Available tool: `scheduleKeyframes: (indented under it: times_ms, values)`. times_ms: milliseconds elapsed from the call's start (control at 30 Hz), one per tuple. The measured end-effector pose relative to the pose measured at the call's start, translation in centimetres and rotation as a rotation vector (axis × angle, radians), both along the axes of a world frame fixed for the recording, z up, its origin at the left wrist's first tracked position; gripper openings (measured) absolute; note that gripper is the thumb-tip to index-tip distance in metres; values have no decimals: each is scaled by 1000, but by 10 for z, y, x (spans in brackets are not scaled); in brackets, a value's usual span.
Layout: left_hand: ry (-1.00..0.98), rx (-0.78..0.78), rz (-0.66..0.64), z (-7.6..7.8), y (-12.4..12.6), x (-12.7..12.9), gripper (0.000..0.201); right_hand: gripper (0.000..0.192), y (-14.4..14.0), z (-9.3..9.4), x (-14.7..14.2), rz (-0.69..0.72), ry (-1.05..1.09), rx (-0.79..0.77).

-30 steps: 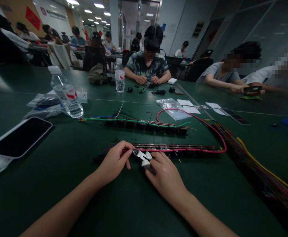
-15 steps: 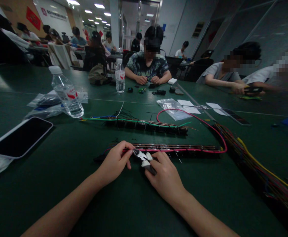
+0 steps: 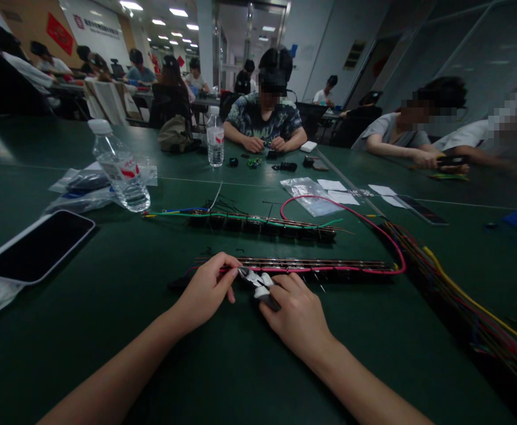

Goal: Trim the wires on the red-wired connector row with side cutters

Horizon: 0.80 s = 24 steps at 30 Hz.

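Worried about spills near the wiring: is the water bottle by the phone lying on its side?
No, the water bottle stands upright on the table, cap on, beyond the phone.

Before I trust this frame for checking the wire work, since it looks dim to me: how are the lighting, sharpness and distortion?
Head view: ceiling lights glare at the far end, while the green table stays dim; left hand, right hand, cutters and pink wire read fairly sharp; the wire bundle at right sinks into shadow; wide-angle bending stretches the edges, the phone included.
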State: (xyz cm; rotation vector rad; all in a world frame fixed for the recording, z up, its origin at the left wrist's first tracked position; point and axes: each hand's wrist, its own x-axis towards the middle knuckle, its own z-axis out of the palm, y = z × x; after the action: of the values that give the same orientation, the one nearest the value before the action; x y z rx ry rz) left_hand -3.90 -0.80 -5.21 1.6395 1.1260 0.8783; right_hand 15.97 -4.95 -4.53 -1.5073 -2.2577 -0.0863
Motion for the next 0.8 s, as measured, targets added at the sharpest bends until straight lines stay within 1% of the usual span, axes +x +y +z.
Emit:
scheduleKeyframes:
  times_ms: [167, 400, 600, 800]
  values:
    - [8, 4, 4, 0, 0, 0, 17, 3, 0, 0, 1, 8, 6, 2]
    - [23, 3, -8, 4, 0, -1, 17, 4, -1, 4, 2, 15, 26, -31]
    - [-10, 22, -10, 3, -1, -1, 15, 11, 1, 8, 5, 57, 42, -52]
    - [-5, 22, -5, 1, 0, -1, 15, 9, 0, 9, 4, 58, 78, -83]
